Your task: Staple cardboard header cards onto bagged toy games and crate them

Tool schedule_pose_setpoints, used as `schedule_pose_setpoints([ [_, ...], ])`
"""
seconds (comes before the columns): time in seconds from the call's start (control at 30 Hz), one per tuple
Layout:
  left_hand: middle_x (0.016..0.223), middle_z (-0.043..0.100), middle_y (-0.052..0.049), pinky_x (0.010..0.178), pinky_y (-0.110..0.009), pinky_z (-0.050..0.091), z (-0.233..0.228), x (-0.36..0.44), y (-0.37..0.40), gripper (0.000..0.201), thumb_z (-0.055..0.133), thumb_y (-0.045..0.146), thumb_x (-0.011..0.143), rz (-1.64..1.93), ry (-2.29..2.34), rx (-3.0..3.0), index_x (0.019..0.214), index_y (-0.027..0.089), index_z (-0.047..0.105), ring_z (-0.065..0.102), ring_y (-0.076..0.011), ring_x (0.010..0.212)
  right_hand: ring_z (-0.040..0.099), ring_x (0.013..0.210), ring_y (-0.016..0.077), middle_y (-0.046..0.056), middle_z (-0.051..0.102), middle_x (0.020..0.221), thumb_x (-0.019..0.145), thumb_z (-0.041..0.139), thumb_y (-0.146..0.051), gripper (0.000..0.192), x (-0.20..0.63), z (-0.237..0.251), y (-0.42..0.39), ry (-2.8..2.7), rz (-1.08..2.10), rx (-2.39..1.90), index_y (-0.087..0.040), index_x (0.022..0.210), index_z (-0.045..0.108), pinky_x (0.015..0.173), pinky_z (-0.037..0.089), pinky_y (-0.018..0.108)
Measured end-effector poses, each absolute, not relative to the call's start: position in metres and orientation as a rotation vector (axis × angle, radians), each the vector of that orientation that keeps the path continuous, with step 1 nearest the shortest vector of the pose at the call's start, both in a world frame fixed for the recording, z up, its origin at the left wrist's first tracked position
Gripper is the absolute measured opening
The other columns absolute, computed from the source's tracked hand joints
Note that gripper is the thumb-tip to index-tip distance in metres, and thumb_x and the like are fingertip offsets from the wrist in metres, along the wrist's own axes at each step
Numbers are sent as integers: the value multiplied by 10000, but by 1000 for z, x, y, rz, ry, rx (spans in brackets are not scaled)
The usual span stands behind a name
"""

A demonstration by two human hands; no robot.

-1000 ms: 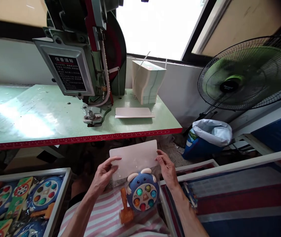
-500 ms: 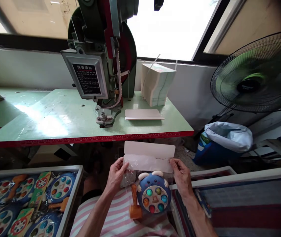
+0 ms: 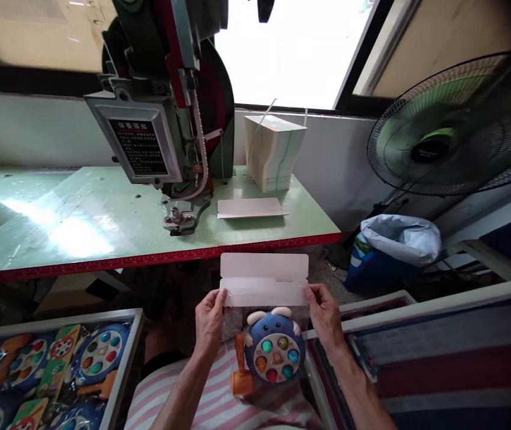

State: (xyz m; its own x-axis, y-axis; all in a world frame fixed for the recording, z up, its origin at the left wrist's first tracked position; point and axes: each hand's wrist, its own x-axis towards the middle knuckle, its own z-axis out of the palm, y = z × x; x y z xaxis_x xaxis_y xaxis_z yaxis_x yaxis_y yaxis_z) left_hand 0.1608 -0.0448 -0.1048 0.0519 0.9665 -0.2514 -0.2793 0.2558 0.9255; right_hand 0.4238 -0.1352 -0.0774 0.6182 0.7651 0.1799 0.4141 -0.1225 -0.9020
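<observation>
Between both hands is a folded white card (image 3: pixel 264 266), opened out with a crease across its middle. My left hand (image 3: pixel 209 321) pinches its lower left corner, and my right hand (image 3: pixel 325 315) pinches the lower right one. A clear plastic bag (image 3: pixel 232 325) hangs from the same grip, its upper edge lying against the card's lower half. Inside the bag are a round blue animal-shaped toy (image 3: pixel 275 349) with coloured knobs and an orange toy hammer (image 3: pixel 241 381). They hang just above my striped lap.
A stapling machine (image 3: pixel 177 218) stands on the green table (image 3: pixel 121 209), beside a folded card (image 3: pixel 251 208) and a strapped stack of cards (image 3: pixel 269 152). Left, a white crate (image 3: pixel 130 343) holds bagged toys. Right are a fan (image 3: pixel 430 146), a lined sack (image 3: pixel 398 239) and another crate (image 3: pixel 438 307).
The view has turned slightly right, so the table and machine sit further left. The plastic over the card looks flatter. Both hands keep their grip on the corners.
</observation>
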Motion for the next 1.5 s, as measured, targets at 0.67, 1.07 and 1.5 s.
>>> schedule_pose_setpoints([
  [0.67,962,775,-62,706,-305,578,-89,151,-34,543,826,527,772,941,881,914,1169,189,673,713,-208,796,591,684,197,24,662,726,895,623,-642,451,430,-75,-134,-964,432,-1713,-201,818,672,617,460,282],
  [1.07,716,622,5,607,-235,484,-96,145,-32,444,777,600,777,984,1044,1099,763,178,641,553,-139,646,605,735,200,21,663,782,883,661,-613,417,429,-77,-140,-955,471,-1700,-197,873,685,664,456,284],
  [1.5,751,690,-8,564,-217,446,-111,153,-36,431,837,559,736,1038,1034,876,838,160,709,570,-127,610,634,754,210,40,695,803,922,615,-586,398,425,-79,-135,-948,424,-1732,-197,864,676,680,481,292],
])
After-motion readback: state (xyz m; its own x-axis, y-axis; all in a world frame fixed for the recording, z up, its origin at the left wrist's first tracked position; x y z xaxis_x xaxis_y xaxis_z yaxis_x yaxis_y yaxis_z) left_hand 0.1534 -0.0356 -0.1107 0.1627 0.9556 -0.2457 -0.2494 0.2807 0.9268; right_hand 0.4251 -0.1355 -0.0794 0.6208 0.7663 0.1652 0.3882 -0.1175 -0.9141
